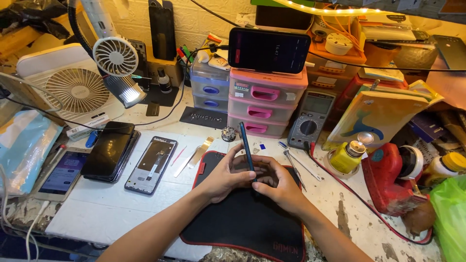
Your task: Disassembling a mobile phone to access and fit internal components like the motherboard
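Note:
A thin dark-blue phone [245, 143] stands on its edge over the black mat with red trim [242, 218]. My left hand [224, 175] grips the phone's lower left side with fingers curled around it. My right hand [277, 184] pinches the lower right side, its fingertips meeting the left hand's at the phone's bottom. Both hands rest on the mat.
A phone frame [151, 164], a stack of dark phones [109, 151] and a lit phone [62, 173] lie at left. Tweezers [294, 163], a multimeter [311, 119], a yellow bottle [347, 156] and pink drawers [264, 102] stand behind. Fans [80, 90] sit far left.

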